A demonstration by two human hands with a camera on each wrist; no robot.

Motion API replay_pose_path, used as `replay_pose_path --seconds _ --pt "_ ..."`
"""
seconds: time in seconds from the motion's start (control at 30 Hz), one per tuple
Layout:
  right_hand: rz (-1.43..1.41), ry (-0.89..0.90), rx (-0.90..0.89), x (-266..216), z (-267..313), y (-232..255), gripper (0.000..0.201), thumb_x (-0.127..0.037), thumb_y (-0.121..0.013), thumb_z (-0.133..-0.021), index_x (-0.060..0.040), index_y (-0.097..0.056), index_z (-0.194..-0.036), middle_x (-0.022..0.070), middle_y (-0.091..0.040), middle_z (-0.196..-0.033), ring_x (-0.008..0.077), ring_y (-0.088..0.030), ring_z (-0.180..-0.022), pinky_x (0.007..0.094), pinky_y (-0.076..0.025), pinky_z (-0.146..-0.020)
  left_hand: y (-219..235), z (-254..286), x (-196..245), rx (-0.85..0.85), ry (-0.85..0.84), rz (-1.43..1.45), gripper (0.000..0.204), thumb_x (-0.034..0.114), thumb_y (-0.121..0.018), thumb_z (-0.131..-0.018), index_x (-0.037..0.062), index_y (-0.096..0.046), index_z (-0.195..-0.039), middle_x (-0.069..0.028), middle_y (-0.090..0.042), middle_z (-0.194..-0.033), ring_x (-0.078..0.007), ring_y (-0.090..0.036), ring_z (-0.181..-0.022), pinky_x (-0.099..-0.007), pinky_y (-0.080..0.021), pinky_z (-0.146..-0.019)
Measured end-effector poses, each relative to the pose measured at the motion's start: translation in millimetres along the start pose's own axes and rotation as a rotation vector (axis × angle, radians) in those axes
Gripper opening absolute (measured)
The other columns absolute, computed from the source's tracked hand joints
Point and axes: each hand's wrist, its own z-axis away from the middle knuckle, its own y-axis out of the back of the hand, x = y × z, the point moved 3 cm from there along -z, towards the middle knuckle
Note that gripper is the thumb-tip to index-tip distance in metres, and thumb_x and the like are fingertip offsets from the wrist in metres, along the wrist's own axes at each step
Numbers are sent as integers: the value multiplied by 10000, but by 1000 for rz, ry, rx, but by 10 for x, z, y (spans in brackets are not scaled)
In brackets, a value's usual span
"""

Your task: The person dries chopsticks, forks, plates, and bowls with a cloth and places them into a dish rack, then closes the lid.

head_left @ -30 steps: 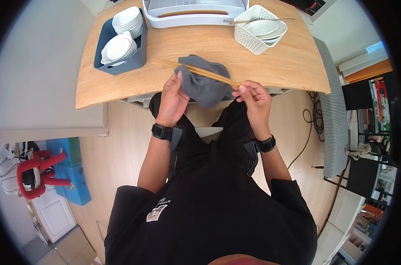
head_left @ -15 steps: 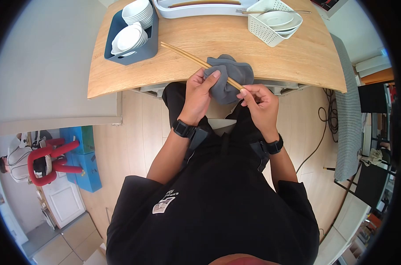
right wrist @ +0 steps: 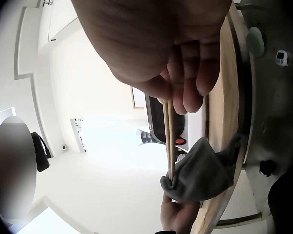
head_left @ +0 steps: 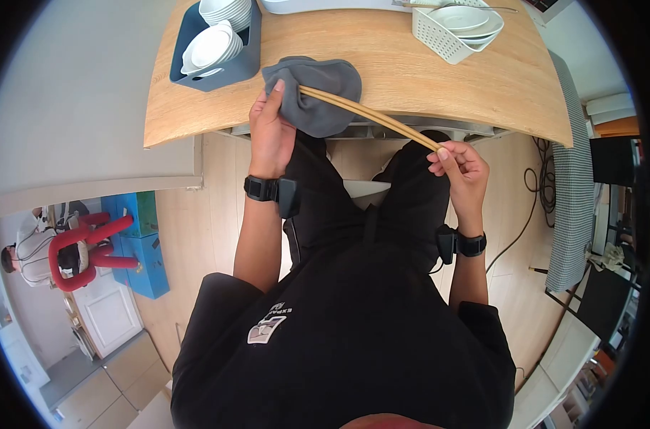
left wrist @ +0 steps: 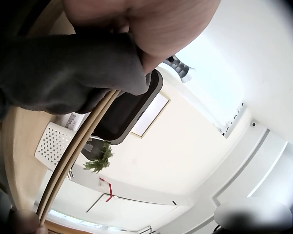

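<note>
A pair of wooden chopsticks [head_left: 373, 116] slants between the two hands over the table's front edge. My right hand [head_left: 465, 171] pinches their near ends between thumb and fingers. My left hand [head_left: 272, 136] grips a grey cloth [head_left: 325, 89], its thumb on top, with the far ends of the chopsticks hidden in the folds. In the left wrist view the cloth [left wrist: 73, 73] hangs under the palm and the chopsticks [left wrist: 78, 146] come out of it. From the right wrist, the chopsticks [right wrist: 170, 141] run from the fingertips into the bunched cloth [right wrist: 200, 175].
On the wooden table [head_left: 382, 64], a blue-grey bin [head_left: 228, 75] with stacked white bowls [head_left: 212, 48] stands at the left. A white perforated basket [head_left: 439, 41] at the right holds plates and a long metal utensil. A white tray edge [head_left: 325, 6] shows at the back.
The left hand and cloth first slid right toward the right hand, then back left to the far ends, covering the tips. My right hand has moved right with the chopsticks.
</note>
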Motion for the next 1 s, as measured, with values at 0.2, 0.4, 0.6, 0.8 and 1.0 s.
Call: replay_pose_path --seconds 0.2,0.4,0.6,0.8,1.0 --pt "-11 -46 7 94 12 14 175 -115 -685 -961 12 -675 -1082 136 -748 -908 138 -692 -724 241 -546 -658 -54 46 -30 -15 0 27 268 183 -570 -1036 42 -615 -1259 -45 -675 -1228 -152 -637 -1120 -343 -496 -996" --pt "-26 -54 -12 103 2 30 186 -93 -679 -963 18 -668 -1112 160 -753 -942 144 -704 -727 237 -545 -647 -19 37 -37 -47 -19 -73 392 274 -514 -1057 33 -515 -1365 -70 -592 -1354 -202 -555 -1250 -389 -421 -1090" --pt "-84 -55 -23 79 14 59 169 -110 -681 -965 21 -674 -1071 162 -750 -912 159 -709 -705 254 -561 -643 8 34 -47 -42 17 -56 406 278 -490 -1066 40 -481 -1394 -80 -560 -1391 -209 -526 -1287 -388 -404 -1107" --pt "-140 -92 -31 103 9 -2 152 -119 -679 -964 23 -678 -1018 146 -738 -855 164 -701 -705 264 -562 -660 -60 39 -104 -62 23 -45 404 282 -498 -1064 38 -486 -1386 -77 -573 -1362 -209 -531 -1273 -393 -410 -1098" --pt "-117 -147 -27 143 5 -207 192 -179 -676 -975 13 -691 -982 104 -717 -795 130 -666 -662 253 -544 -638 -216 118 -262 -102 46 -74 319 214 -557 -1039 31 -569 -1301 -62 -630 -1274 -184 -583 -1190 -373 -448 -1048"
